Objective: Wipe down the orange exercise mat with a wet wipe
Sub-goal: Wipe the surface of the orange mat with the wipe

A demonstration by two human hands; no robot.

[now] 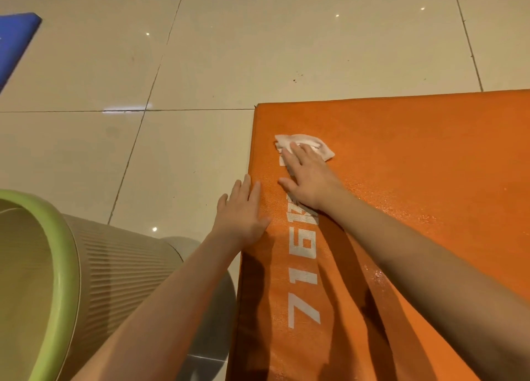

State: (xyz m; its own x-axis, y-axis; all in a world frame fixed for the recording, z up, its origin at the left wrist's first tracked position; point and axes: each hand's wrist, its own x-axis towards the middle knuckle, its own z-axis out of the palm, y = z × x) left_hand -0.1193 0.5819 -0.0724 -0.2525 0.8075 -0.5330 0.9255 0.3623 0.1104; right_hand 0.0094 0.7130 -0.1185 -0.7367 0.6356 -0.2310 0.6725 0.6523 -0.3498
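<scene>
Right grip (308,176), fingers straight, presses the wipe (305,140) on the mat (415,165); left grip (242,211) lies flat, steadying. Overlap strokes into the corner.

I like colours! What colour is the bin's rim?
The bin's rim is light green, head view.

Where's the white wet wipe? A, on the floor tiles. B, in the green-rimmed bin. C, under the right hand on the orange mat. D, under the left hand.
C: the right hand presses the crumpled white wet wipe with straight fingers onto the orange exercise mat.
</scene>
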